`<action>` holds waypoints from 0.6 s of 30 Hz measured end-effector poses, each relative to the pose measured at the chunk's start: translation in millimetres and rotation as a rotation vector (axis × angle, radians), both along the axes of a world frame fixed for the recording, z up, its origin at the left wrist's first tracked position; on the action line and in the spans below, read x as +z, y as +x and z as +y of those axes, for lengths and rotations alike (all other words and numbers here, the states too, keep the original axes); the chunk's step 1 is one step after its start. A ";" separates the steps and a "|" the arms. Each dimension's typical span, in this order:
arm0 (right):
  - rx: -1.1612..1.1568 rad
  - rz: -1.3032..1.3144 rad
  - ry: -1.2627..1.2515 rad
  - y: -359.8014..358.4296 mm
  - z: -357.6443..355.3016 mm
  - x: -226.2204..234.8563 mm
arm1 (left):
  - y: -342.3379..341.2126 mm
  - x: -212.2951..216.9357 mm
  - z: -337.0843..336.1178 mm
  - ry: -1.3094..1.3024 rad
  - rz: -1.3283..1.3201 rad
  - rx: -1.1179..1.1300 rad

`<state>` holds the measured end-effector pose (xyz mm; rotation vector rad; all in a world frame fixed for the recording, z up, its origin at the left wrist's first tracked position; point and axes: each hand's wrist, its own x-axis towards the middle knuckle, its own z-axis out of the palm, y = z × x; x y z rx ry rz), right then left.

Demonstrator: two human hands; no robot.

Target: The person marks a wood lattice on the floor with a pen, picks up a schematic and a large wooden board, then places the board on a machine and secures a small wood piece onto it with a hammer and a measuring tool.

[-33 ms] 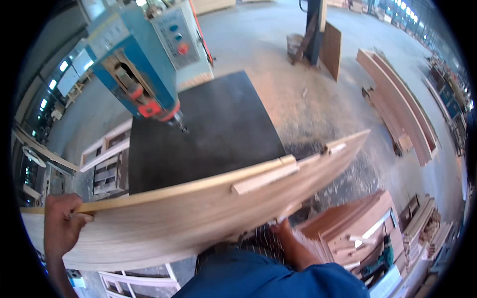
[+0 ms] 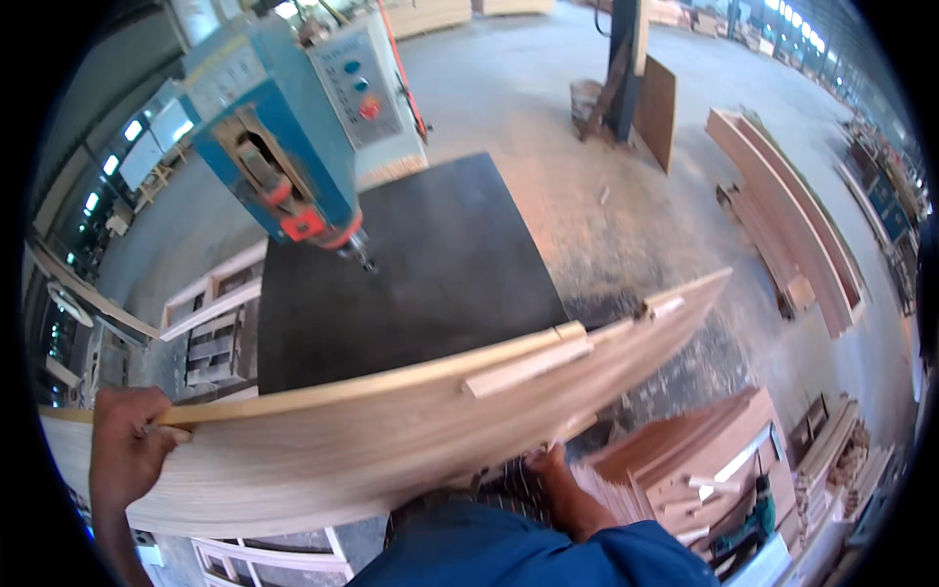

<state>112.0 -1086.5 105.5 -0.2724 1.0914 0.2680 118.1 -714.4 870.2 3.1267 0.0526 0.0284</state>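
I hold a long pale wooden panel (image 2: 372, 450) on its edge, running across the view from lower left to upper right. Small wooden blocks (image 2: 528, 364) are fixed along its top edge. My left hand (image 2: 127, 440) grips the top edge near the panel's left end. My right hand (image 2: 550, 468) holds the lower edge from beneath, near the middle, partly hidden by the panel. Just beyond the panel lies the black flat table (image 2: 421, 264) of a blue machine (image 2: 279, 137), whose bit (image 2: 364, 260) points down over the table.
Stacked reddish panels (image 2: 685, 455) and a green power tool (image 2: 748, 523) lie at lower right. Long boards (image 2: 782, 210) are piled on the dusty floor at right. White frames (image 2: 210, 323) stand left of the table. A dark post (image 2: 626, 68) with a leaning board stands behind.
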 end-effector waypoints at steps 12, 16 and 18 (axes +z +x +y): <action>-0.307 -0.335 0.190 -9.1 24.4 30.3 | -47.4 -8.9 8.1 0.247 -0.053 -0.199; -0.321 -0.180 0.195 -15.7 35.7 74.3 | -50.5 -16.9 38.5 0.249 -0.119 -0.215; -0.319 -0.175 0.148 -20.6 38.2 79.7 | -45.7 -18.4 57.0 0.244 -0.173 -0.227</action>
